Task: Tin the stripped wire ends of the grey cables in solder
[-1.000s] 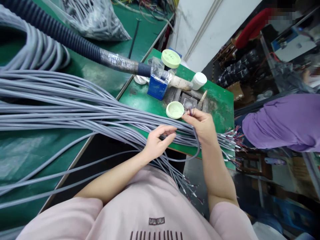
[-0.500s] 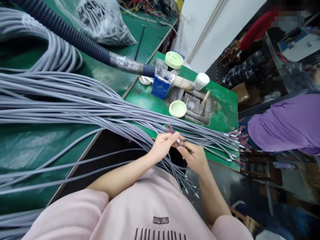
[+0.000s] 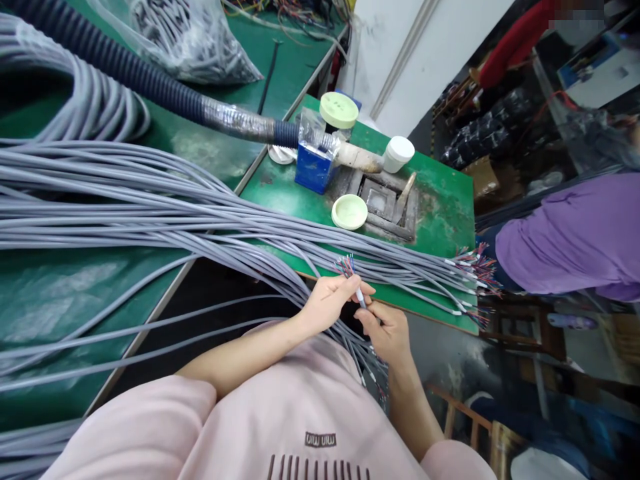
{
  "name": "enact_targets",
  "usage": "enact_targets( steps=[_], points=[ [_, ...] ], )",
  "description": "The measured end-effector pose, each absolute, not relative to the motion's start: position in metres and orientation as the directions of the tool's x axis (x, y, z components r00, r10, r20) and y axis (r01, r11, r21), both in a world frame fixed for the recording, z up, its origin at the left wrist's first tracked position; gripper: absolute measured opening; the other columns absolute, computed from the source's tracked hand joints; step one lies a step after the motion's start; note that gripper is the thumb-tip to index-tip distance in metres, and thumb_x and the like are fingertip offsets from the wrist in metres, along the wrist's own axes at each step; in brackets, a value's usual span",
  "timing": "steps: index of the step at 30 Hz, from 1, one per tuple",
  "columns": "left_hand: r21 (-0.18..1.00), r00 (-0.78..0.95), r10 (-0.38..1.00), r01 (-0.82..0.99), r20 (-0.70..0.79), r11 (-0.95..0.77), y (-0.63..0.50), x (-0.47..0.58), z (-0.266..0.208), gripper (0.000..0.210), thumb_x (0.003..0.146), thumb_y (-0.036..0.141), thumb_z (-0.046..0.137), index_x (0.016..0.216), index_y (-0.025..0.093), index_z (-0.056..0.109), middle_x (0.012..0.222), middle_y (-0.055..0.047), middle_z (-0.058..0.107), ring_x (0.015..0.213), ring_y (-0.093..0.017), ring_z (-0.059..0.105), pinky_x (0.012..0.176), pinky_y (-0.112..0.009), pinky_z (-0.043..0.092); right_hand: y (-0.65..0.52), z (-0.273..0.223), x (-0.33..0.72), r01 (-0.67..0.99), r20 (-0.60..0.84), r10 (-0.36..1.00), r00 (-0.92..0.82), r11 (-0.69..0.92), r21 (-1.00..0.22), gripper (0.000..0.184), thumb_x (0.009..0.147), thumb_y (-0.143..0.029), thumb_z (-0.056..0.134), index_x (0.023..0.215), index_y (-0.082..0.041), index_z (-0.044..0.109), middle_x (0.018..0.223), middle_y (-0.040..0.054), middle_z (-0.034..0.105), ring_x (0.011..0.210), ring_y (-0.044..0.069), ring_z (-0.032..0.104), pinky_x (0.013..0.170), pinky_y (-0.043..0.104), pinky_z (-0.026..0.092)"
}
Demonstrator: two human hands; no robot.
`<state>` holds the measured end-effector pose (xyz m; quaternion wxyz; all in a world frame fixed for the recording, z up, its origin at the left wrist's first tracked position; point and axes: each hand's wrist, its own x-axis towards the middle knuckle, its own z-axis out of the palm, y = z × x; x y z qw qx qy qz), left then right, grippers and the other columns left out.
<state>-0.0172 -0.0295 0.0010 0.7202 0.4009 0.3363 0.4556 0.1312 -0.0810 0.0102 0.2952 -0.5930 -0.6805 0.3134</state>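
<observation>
In front of my body, both hands are on one grey cable point(image 3: 362, 301), its end pointing up and away. My left hand point(image 3: 332, 300) pinches it near the white band, where several thin coloured wires point(image 3: 346, 265) fan out. Just below, my right hand point(image 3: 388, 328) is closed around the grey jacket. A large bundle of grey cables point(image 3: 280, 227) runs from the left across the green bench behind my hands. Their stripped ends point(image 3: 477, 270) lie at the right edge of the bench. More cable ends point(image 3: 373, 373) hang down by my lap.
A solder pot point(image 3: 379, 200) is set in the bench, near a blue box point(image 3: 313, 168) with a black hose point(image 3: 150, 80). Around it are a pale green dish point(image 3: 349, 212), a green-lidded jar point(image 3: 339, 110) and a white jar point(image 3: 399, 154). A person in purple point(image 3: 590, 233) is at the right.
The coloured wires in my left hand are now spread wider, and more of the white band shows. Both hands sit slightly lower. The view has shifted a little.
</observation>
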Motion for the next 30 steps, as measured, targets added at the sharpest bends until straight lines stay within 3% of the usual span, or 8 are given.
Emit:
enact_targets(
  steps=[6,14,17,20,22,25,27,30],
  points=[
    [0.883,0.34,0.936,-0.405,-0.094,0.236,-0.032,-0.014,0.001,0.052,0.078,0.061,0.06,0.053,0.015,0.064,0.069,-0.007,0.072,0.064,-0.016,0.063,0.068,-0.03,0.051,-0.084,0.007,0.134,0.605,0.018,0.993,-0.116,0.085,-0.791,0.035,0.089,-0.036,0.052,0.059,-0.02,0.062,0.048,-0.0025,0.052,0.046,0.012,0.045,0.051,0.026,0.036],
    [0.924,0.397,0.915,-0.321,-0.067,0.207,-0.032,-0.013,-0.003,0.052,0.082,0.06,0.055,0.058,0.015,0.066,0.076,-0.008,0.074,0.071,-0.018,0.066,0.069,-0.029,0.051,-0.09,0.007,0.134,0.554,-0.028,0.998,-0.062,0.011,-0.833,0.032,0.085,-0.036,0.055,0.059,-0.021,0.063,0.045,-0.0032,0.053,0.043,0.012,0.047,0.048,0.026,0.037],
    [0.975,0.496,0.868,-0.2,0.019,0.093,-0.027,-0.018,0.0,0.038,0.081,0.051,0.062,0.072,0.016,0.073,0.077,-0.007,0.073,0.07,-0.017,0.065,0.067,-0.028,0.05,-0.11,0.007,0.148,0.423,-0.084,0.994,0.074,-0.108,-0.9,0.032,0.084,-0.037,0.055,0.057,-0.021,0.063,0.042,-0.0022,0.054,0.041,0.013,0.05,0.048,0.027,0.041],
    [0.989,0.539,0.829,-0.058,0.148,-0.139,-0.02,-0.029,0.001,0.024,0.083,0.038,0.065,0.088,0.017,0.074,0.079,-0.006,0.072,0.07,-0.015,0.063,0.066,-0.027,0.049,-0.143,-0.004,0.182,0.192,-0.15,0.953,0.262,-0.204,-0.96,0.038,0.083,-0.049,0.054,0.059,-0.022,0.063,0.042,0.0006,0.056,0.041,0.018,0.055,0.047,0.032,0.047],
    [0.939,0.522,0.807,0.035,0.275,-0.343,-0.013,-0.035,-0.003,0.02,0.086,0.033,0.062,0.091,0.018,0.073,0.079,-0.006,0.072,0.073,-0.016,0.062,0.071,-0.03,0.048,-0.167,-0.019,0.207,0.142,-0.277,0.878,0.39,-0.355,-0.924,0.04,0.083,-0.055,0.053,0.065,-0.022,0.065,0.05,0.0039,0.063,0.047,0.022,0.061,0.049,0.035,0.05],
    [0.772,0.489,0.769,0.261,0.412,-0.58,-0.003,-0.038,-0.014,0.019,0.088,0.031,0.059,0.095,0.019,0.071,0.086,-0.006,0.073,0.079,-0.018,0.061,0.075,-0.034,0.044,-0.196,-0.044,0.229,0.274,-0.447,0.761,0.47,-0.607,-0.746,0.042,0.076,-0.06,0.061,0.064,-0.02,0.065,0.053,0.0038,0.065,0.041,0.021,0.06,0.045,0.033,0.047],
    [0.635,0.478,0.754,0.422,0.451,-0.647,0.004,-0.034,-0.021,0.02,0.089,0.032,0.057,0.099,0.019,0.07,0.094,-0.007,0.073,0.085,-0.02,0.059,0.075,-0.036,0.041,-0.204,-0.056,0.225,0.344,-0.527,0.753,0.394,-0.652,-0.675,0.04,0.074,-0.058,0.063,0.066,-0.019,0.066,0.054,0.0025,0.066,0.04,0.019,0.059,0.044,0.031,0.046],
    [0.469,0.508,0.721,0.548,0.471,-0.692,0.013,-0.02,-0.028,0.021,0.09,0.031,0.056,0.102,0.019,0.068,0.099,-0.008,0.07,0.09,-0.023,0.055,0.073,-0.038,0.036,-0.197,-0.06,0.199,0.294,-0.584,0.786,0.2,-0.617,-0.73,0.033,0.078,-0.049,0.061,0.082,-0.017,0.069,0.061,0.0009,0.068,0.044,0.015,0.061,0.048,0.028,0.048]
  ],
)
